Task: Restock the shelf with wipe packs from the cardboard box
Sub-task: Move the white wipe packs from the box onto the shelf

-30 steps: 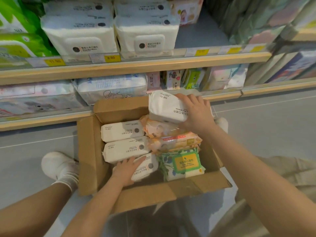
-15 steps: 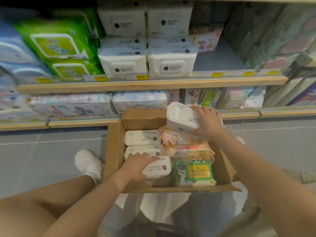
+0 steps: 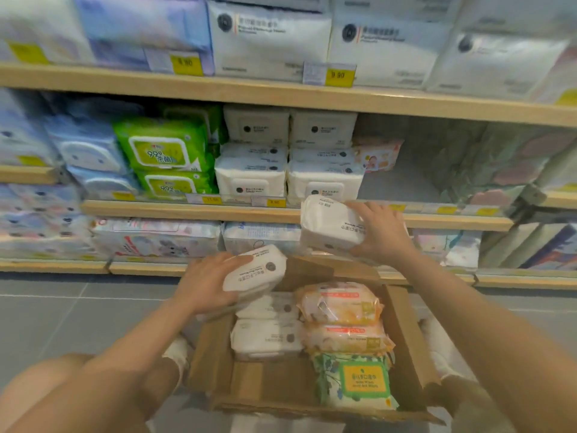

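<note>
An open cardboard box [image 3: 402,332] sits on the floor between my feet. In it lie two white wipe packs [image 3: 267,337], two orange packs [image 3: 340,303] and a green-and-yellow pack [image 3: 359,381]. My left hand [image 3: 203,282] grips a white wipe pack [image 3: 257,270] lifted above the box's far left corner. My right hand [image 3: 382,232] grips another white wipe pack [image 3: 329,226], raised to the front edge of the middle shelf [image 3: 193,209], just below the stacked white packs [image 3: 324,179].
The middle shelf holds green packs [image 3: 162,151] and blue packs [image 3: 87,151] to the left, and a bare gap [image 3: 396,182] right of the white stacks. Large packs fill the top shelf [image 3: 268,39] and bottom shelf [image 3: 156,239]. Grey tiled floor [image 3: 62,323] surrounds the box.
Both hands have risen out of the box, each with a white pack. The right one has moved up to the middle shelf edge. My view has tilted upward.
</note>
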Available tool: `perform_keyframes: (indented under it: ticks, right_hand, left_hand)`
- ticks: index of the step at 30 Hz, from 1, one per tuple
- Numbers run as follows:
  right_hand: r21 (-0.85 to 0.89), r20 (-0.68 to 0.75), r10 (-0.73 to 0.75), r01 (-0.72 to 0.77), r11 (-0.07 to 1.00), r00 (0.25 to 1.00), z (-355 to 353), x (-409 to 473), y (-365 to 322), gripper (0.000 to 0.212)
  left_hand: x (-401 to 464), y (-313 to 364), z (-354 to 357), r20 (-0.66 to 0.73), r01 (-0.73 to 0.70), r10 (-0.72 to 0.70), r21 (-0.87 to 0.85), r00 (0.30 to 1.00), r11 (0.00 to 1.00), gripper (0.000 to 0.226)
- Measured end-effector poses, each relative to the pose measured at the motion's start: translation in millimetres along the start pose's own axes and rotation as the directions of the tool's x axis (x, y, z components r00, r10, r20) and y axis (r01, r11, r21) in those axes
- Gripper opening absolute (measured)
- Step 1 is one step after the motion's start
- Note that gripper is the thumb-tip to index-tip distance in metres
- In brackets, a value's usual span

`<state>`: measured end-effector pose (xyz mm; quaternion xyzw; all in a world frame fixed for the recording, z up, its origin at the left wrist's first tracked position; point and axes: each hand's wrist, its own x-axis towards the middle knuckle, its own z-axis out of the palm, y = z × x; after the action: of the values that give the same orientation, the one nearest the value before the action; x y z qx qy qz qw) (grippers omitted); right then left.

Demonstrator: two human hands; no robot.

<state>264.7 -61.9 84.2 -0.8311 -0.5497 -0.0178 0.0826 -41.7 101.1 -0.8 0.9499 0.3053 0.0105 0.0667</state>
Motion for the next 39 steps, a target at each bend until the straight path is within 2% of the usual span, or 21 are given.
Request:
perform_keyframes:
  ticks: [6,12,16,19,22,23,24,26,29,33,39]
  right_hand:
    - [-0.045,-0.067,-0.11,0.107,0.993,0.992,-26.2,76.0,-36.8,0.095]
    - [-0.116,-0.102,-0.242,0.23,0.966,0.965,-36.2,171.9,-88.8,0.095]
    - [0.004,-0.027,-0.219,0.219,0.976,0.975,-26.3,230.6,-118.2,0.093]
    - [-0.006,0.065,-0.189,0.19,0.982,0.98,-7.1,255.2,-134.1,0.074]
    - [-0.083,-0.008,-0.061,0.06,0.995,0.998,16.0,258.4,-141.2,0.046]
    - [-0.086,-0.051,-0.039,0.035,0.996,0.998,23.8,255.6,-142.0,0.05]
    - [-0.11,-0.09,-0.052,0.042,0.993,0.995,30.9,250.4,-143.4,0.063]
    - [-0.163,-0.196,-0.123,0.091,0.982,0.973,43.2,242.9,-143.8,0.082]
    - [-0.156,-0.291,-0.158,0.116,0.981,0.944,49.2,249.8,-144.3,0.083]
    - [-0.177,-0.21,-0.099,0.061,0.982,0.973,54.4,281.5,-149.6,0.086]
    - [-0.195,-0.254,-0.04,-0.011,0.981,0.966,67.9,307.6,-155.8,0.082]
  left_hand:
    - [16.2,-61.8,-40.9,-0.209,0.163,-0.18,-0.098,0.961,0.982,0.078]
    - [37.1,-106.1,-62.6,-0.327,0.191,-0.223,-0.126,0.918,0.973,0.078]
    - [49.4,-127.6,-64.4,-0.372,0.16,-0.212,-0.168,0.904,0.973,0.075]
    - [55.9,-135.8,-63.2,-0.375,0.142,-0.193,-0.158,0.907,0.977,0.074]
    - [59.8,-140.5,-58.8,-0.338,0.154,-0.208,-0.179,0.918,0.972,0.073]
    - [60.4,-141.6,-57.3,-0.331,0.159,-0.216,-0.191,0.919,0.969,0.073]
    - [60.6,-142.2,-56.3,-0.327,0.165,-0.225,-0.202,0.918,0.966,0.073]
    - [59.5,-141.7,-55.1,-0.33,0.173,-0.243,-0.23,0.912,0.958,0.071]
    - [56.4,-140.4,-52.8,-0.342,0.18,-0.265,-0.261,0.901,0.948,0.071]
    - [56.8,-140.4,-53.3,-0.331,0.184,-0.282,-0.298,0.9,0.937,0.071]
    - [59.0,-143.5,-53.3,-0.314,0.188,-0.286,-0.308,0.905,0.933,0.067]
